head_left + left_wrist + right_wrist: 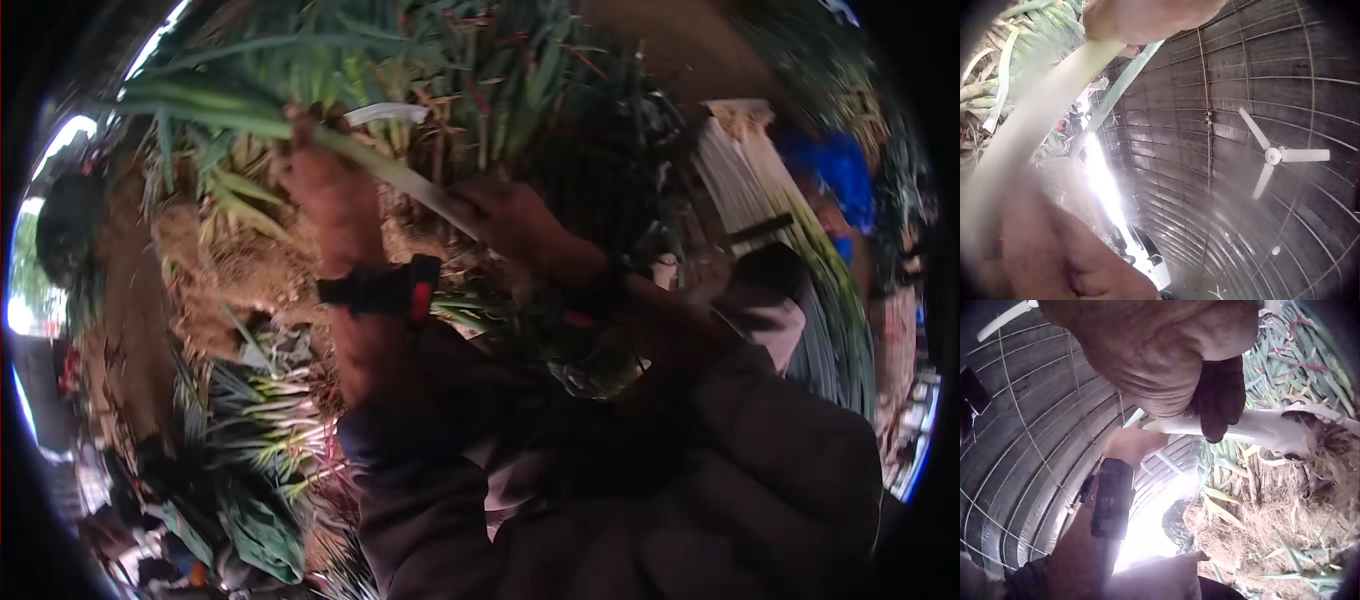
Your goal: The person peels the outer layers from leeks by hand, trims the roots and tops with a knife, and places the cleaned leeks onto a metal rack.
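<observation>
A long green onion (385, 170) stretches between both hands, its green leaves toward the left and its white stem toward the right. My left hand (330, 195) grips it where the leaves begin. Around the white stem, my right hand (515, 220) curls its fingers. The right wrist view shows dark fingertips (1215, 428) wrapped over the stem, with brown roots (1329, 456) hanging from its end. Behind the hands lies a heap of unpeeled green onions (500, 90) with dry outer leaves.
A bundle of long white-stemmed green onions (735, 150) lies to the right, near blue plastic (850, 180). Smaller green onions (295, 415) lie in a row at lower left, above a green bag (260, 530). Bare soil (135, 310) runs along the left.
</observation>
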A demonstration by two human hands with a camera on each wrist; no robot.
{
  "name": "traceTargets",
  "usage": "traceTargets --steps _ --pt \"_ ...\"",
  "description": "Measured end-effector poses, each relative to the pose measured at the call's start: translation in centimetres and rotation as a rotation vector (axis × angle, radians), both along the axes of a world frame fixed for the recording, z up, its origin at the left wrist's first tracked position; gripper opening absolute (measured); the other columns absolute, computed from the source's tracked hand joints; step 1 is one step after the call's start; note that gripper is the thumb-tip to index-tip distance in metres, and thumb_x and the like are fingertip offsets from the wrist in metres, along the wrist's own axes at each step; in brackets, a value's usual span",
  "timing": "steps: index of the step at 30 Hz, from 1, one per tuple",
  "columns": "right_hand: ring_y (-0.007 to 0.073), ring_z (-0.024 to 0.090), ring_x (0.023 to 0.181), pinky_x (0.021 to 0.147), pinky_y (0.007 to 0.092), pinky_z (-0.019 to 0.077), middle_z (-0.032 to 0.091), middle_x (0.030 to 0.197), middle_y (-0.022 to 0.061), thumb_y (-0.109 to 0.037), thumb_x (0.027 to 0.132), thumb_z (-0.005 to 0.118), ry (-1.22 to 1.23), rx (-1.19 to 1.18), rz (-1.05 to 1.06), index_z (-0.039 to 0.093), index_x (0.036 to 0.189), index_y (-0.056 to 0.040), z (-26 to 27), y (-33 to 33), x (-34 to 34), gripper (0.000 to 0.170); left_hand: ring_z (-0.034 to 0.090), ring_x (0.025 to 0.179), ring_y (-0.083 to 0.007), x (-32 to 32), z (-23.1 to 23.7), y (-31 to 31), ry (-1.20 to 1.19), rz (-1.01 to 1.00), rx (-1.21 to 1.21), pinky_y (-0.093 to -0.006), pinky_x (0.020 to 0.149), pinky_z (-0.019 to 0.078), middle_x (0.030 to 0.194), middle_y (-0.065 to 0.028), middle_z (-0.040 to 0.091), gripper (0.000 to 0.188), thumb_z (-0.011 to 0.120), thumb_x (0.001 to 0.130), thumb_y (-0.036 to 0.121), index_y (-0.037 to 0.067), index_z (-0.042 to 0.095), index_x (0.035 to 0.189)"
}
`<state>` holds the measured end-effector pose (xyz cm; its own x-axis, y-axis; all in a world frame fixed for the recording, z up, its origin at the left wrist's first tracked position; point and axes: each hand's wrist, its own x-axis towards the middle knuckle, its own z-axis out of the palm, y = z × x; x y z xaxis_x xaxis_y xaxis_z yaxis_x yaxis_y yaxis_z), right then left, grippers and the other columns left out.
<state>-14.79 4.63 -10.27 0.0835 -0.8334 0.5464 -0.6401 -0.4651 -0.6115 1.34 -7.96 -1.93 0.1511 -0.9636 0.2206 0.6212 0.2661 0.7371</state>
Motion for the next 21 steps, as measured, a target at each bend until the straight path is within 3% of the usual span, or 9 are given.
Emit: traceTargets --steps 4,7,11,15,17,18,19,20,21 --pt "0.0364 0.063 0.08 0.067 0.0461 0.0506 0.064 0.086 0.014 -0.015 0.083 0.066 -0.014 0.019 0.014 0.063 0.095 -0.004 1.6 0.7 -1.7 0.017 0.061 0.08 -0.0212 -1.1 1.2 0.1 -0.011 -0.104 -0.023 -0.0337 0.071 0.0517 0.095 -0.0086 0.059 0.031 0.062 0.097 0.02 0.004 0.049 0.121" --pt "0.0346 0.063 0.074 0.064 0.0441 0.0502 0.061 0.082 0.0147 -0.012 0.087 0.064 0.101 0.013 -0.007 0.062 0.098 -0.004 1.5 1.0 -2.9 0.014 0.061 0.082 -0.0211 -3.0 1.5 0.8 -0.003 -0.085 -0.055 -0.033 0.072 0.0512 0.096 -0.0092 0.058 0.03 0.061 0.098 0.021 0.004 0.05 0.12" --pt "0.0354 0.064 0.076 0.065 0.0439 0.0512 0.064 0.083 0.0165 -0.016 0.085 0.065 0.003 0.132 -0.077 0.066 0.098 -0.0033 2.3 0.8 -4.6 0.018 0.059 0.086 -0.0215 -4.7 1.9 1.2 -0.033 -0.19 -0.038 -0.0342 0.078 0.0522 0.097 -0.0126 0.058 0.034 0.057 0.1 0.026 0.0 0.048 0.121" --pt "0.0355 0.065 0.076 0.066 0.0429 0.052 0.064 0.081 0.0169 -0.02 0.084 0.066 -0.082 0.029 -0.141 0.066 0.091 -0.0027 5.6 0.2 -5.4 0.018 0.059 0.088 -0.022 -7.3 0.7 1.3 -0.02 -0.248 -0.031 -0.0342 0.081 0.0517 0.1 -0.0109 0.06 0.037 0.065 0.096 0.026 0.001 0.052 0.12" --pt "0.0351 0.066 0.073 0.065 0.0427 0.0536 0.066 0.081 0.0187 -0.018 0.082 0.066 0.009 -0.004 -0.192 0.067 0.092 -0.0026 6.2 -0.8 -5.5 0.019 0.059 0.083 -0.0206 -8.9 0.1 1.4 -0.143 -0.156 0.059 -0.0347 0.079 0.0507 0.094 -0.008 0.061 0.032 0.059 0.098 0.031 0.003 0.058 0.114" --pt "0.0347 0.067 0.072 0.063 0.0432 0.0541 0.066 0.081 0.0188 -0.016 0.08 0.065 0.117 0.116 -0.19 0.068 0.089 -0.0027 5.6 -1.6 -5.2 0.016 0.059 0.082 -0.0202 -9.0 -1.0 0.8 -0.226 -0.174 0.115 -0.0352 0.079 0.0505 0.093 -0.0076 0.062 0.033 0.057 0.099 0.033 0.004 0.059 0.114" --pt "0.0342 0.067 0.071 0.062 0.0437 0.0547 0.067 0.081 0.019 -0.014 0.079 0.065 0.24 0.246 -0.217 0.068 0.086 -0.0029 5.0 -2.1 -5.2 0.014 0.061 0.086 -0.0214 -9.8 0.3 2.0 -0.342 -0.16 0.196 -0.0363 0.079 0.0508 0.097 -0.0089 0.064 0.037 0.058 0.098 0.036 0.002 0.06 0.114" --pt "0.0339 0.068 0.069 0.059 0.0447 0.0553 0.068 0.078 0.0172 -0.012 0.077 0.064 0.277 0.188 -0.215 0.069 0.077 -0.0046 5.0 -1.8 -5.4 0.009 0.062 0.09 -0.0226 -10.7 1.6 3.3 -0.458 -0.154 0.277 -0.0374 0.08 0.051 0.1 -0.0103 0.066 0.041 0.058 0.098 0.038 0.001 0.06 0.114" --pt "0.0337 0.068 0.068 0.057 0.0449 0.0552 0.068 0.075 0.0166 -0.012 0.077 0.064 0.29 0.15 -0.251 0.067 0.07 -0.0054 3.8 -2.1 -5.3 0.01 0.063 0.093 -0.0237 -11.0 0.1 1.9 -0.349 -0.194 0.255 -0.0385 0.081 0.0517 0.105 -0.0127 0.065 0.046 0.058 0.097 0.04 -0.001 0.058 0.117"
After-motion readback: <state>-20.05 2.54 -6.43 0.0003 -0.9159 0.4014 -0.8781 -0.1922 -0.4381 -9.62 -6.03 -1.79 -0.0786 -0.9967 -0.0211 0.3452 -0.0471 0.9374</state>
